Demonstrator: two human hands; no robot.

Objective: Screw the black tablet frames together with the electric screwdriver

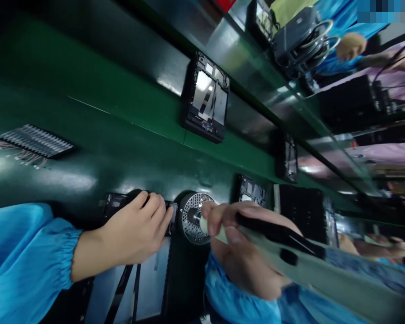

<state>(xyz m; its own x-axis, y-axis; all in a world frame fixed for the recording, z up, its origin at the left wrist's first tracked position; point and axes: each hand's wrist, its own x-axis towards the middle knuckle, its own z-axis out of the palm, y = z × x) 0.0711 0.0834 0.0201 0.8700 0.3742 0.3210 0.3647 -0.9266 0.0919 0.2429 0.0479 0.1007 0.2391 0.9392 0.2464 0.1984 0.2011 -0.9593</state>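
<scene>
My left hand [138, 229] rests on the upper part of an opened tablet [153, 283], its fingers curled over the black top edge. The tablet lies with its pale inner panel and dark ribbon cables exposed, partly covered by my forearm. My right hand [239, 243] is wrapped around a pale electric screwdriver [276, 252] with a black switch lever. The driver's tip end points at a round metal dish [191, 220] with a perforated top, a screw feeder by its look. Whether a screw is on the tip cannot be seen.
On the green bench are a strip of cells with wires [37, 141] and another opened tablet [207, 99]. Beyond the right hand stand a smaller device [253, 191] and a black box [300, 211]. A metal rail [256, 67] runs along the back; co-workers' arms show at right.
</scene>
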